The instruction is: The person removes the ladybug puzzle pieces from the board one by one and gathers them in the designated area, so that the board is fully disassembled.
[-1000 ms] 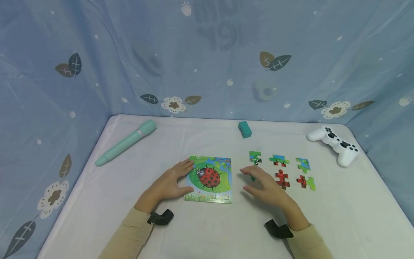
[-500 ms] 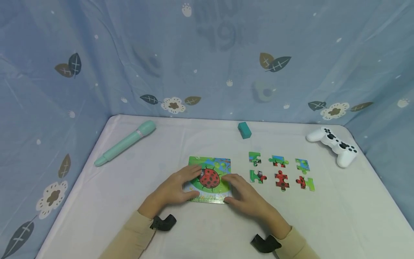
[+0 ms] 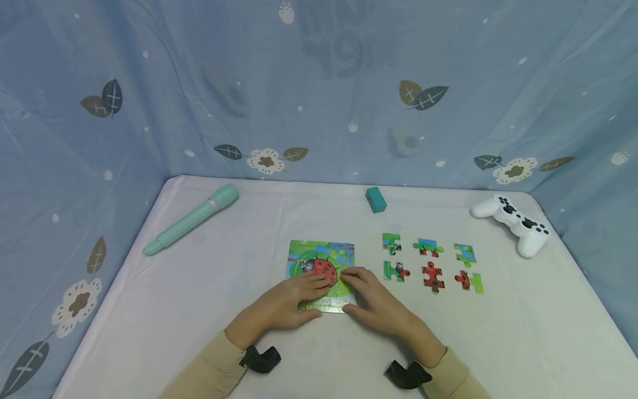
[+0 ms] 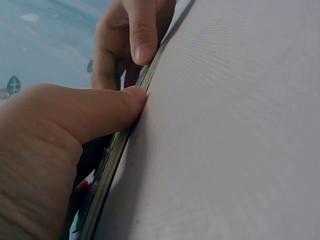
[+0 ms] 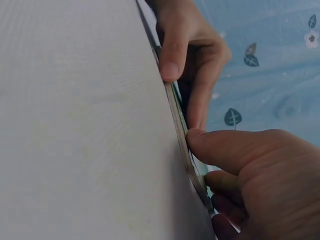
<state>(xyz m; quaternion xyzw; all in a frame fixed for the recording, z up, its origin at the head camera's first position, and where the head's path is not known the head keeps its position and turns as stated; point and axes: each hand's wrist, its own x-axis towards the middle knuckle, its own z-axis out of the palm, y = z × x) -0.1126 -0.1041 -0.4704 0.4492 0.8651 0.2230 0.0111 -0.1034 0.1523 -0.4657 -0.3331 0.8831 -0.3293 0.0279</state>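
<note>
A square ladybird jigsaw puzzle [image 3: 319, 249] lies on the white table. My left hand [image 3: 291, 302] rests across its lower left part, fingers over the ladybird and thumb at the near edge. At the lower right my right hand [image 3: 376, 305] has its fingers on the picture's right side, its thumb at the near corner. In the left wrist view, the left thumb [image 4: 112, 110] touches the puzzle's thin edge [image 4: 112, 160]. The right wrist view shows the right thumb [image 5: 220, 147] against that same edge. The covered part of the picture is hidden.
Several loose jigsaw pieces [image 3: 432, 278] lie in two rows right of the puzzle. Farther back are a teal block [image 3: 376, 199] and, at right, a white game controller [image 3: 512, 223]. A mint-green microphone-shaped stick [image 3: 191, 220] lies at left. A blue curtain [image 3: 319, 94] stands behind the table.
My right hand has moved left from over the loose pieces to the puzzle's right side. The left hand has slid right and nearer, from the left edge onto the ladybird's lower half.
</note>
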